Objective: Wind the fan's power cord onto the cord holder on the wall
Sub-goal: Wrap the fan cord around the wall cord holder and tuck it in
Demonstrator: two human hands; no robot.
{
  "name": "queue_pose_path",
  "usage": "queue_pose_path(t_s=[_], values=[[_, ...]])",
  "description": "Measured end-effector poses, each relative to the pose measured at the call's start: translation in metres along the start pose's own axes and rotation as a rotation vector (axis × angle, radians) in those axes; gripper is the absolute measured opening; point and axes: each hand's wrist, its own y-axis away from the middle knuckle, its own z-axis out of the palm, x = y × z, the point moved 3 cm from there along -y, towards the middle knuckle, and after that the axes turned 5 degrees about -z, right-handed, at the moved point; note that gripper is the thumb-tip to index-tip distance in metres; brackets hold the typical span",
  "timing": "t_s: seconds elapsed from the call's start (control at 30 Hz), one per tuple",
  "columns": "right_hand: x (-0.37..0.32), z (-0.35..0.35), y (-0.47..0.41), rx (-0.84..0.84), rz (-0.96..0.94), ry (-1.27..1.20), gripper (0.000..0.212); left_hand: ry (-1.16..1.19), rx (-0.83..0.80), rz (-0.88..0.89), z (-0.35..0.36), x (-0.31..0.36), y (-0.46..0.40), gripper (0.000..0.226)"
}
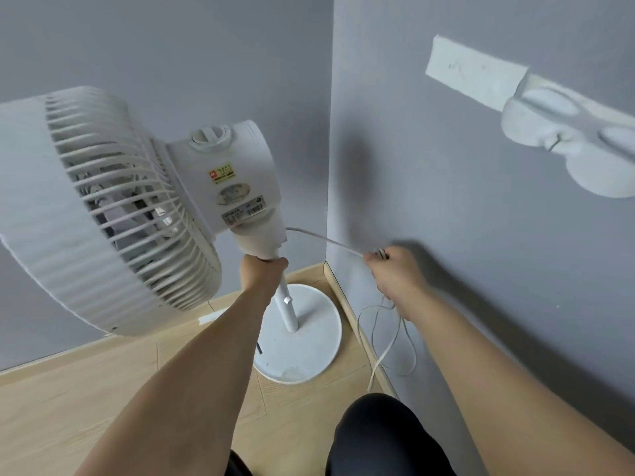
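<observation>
The thin white power cord (323, 240) is stretched taut from the neck of the white fan (137, 207) to the right hand (395, 273), whose fingers are curled around it; slack loops hang below. The fan's pole is gripped by the left hand (261, 273). The white cord holder (563, 132) is fixed on the wall, up right of the fan.

One white pedestal fan (113, 207) stands at the left on one round white base (309, 352). One thin white power cord (326, 241) runs from it. One white plastic cord holder (563, 132) sits far right on the grey wall. Two bare hands show: the left hand (257, 274) and the right hand (395, 273).
</observation>
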Motion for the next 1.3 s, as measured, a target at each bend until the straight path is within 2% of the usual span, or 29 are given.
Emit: queue_pose_path(t_s=[0.33,0.53,0.67,0.83,0.97,1.07,1.13,1.17,1.23,1.3], values=[[0.015,-0.001,-0.007,0.024,-0.028,0.013,0.03,-0.002,0.033,0.015,0.034,0.014,-0.011,0.02],[0.016,-0.004,-0.004,0.019,0.007,-0.085,0.027,-0.024,0.006,-0.014,0.038,0.012,-0.01,0.021],[0.006,-0.01,0.006,0.025,-0.03,-0.033,0.03,-0.113,-0.07,-0.092,0.034,0.019,-0.003,0.022],[-0.018,-0.025,0.02,0.018,-0.105,-0.019,0.021,-0.343,-0.243,-0.166,0.021,0.035,0.029,0.021],[-0.034,-0.042,0.033,0.022,-0.142,0.043,0.025,-0.635,-0.315,-0.022,0.011,0.049,0.056,0.017],[-0.047,-0.055,0.043,0.032,-0.165,0.078,0.024,-0.631,-0.31,0.15,0.011,0.07,0.074,0.019],[-0.055,-0.064,0.05,0.044,-0.18,0.099,0.023,-0.6,-0.32,0.257,0.013,0.083,0.087,0.008],[-0.059,-0.069,0.053,0.054,-0.189,0.109,0.022,-0.584,-0.317,0.305,0.014,0.088,0.091,0.013],[-0.069,-0.08,0.061,0.073,-0.207,0.146,0.021,-0.593,-0.254,0.4,0.012,0.101,0.102,0.037],[-0.082,-0.091,0.069,0.086,-0.218,0.195,0.022,-0.573,-0.181,0.507,0.009,0.118,0.115,0.037]])
